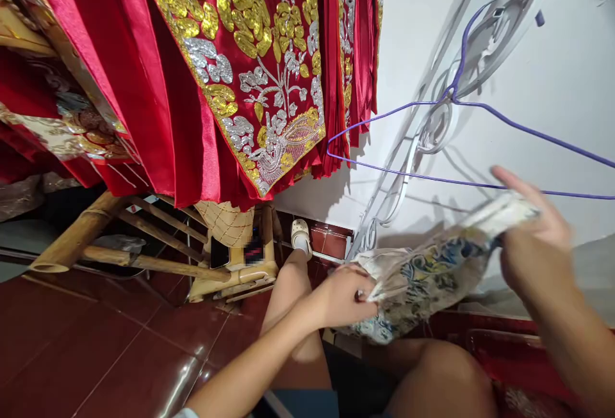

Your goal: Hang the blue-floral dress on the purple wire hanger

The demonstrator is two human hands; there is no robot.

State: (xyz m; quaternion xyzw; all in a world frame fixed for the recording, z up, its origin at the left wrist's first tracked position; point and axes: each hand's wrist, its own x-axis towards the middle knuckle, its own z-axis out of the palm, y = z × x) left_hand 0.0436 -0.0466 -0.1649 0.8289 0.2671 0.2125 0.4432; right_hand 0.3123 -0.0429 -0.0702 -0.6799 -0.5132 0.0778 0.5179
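Note:
A pale cloth with blue and yellow embroidery (432, 277) is stretched between both hands above my lap. My left hand (348, 296) pinches its near left edge, fingers closed on the gathered fabric. At the right, my right hand (538, 226) grips the cloth's upper right end, its index finger stretched out toward the upper left; the hand is slightly blurred. Just above the cloth hangs a purple wire hanger (451, 95) with nothing on it, hooked on a white metal scroll rack (435, 130).
Red pleated garments with gold and silver embroidery (245, 21) hang at the upper left. Below them stands a bamboo chair (158, 264) with a dark phone (220, 251) on it. A white wall (542, 72) lies behind the rack. Red floor tiles (120, 354) show at the lower left.

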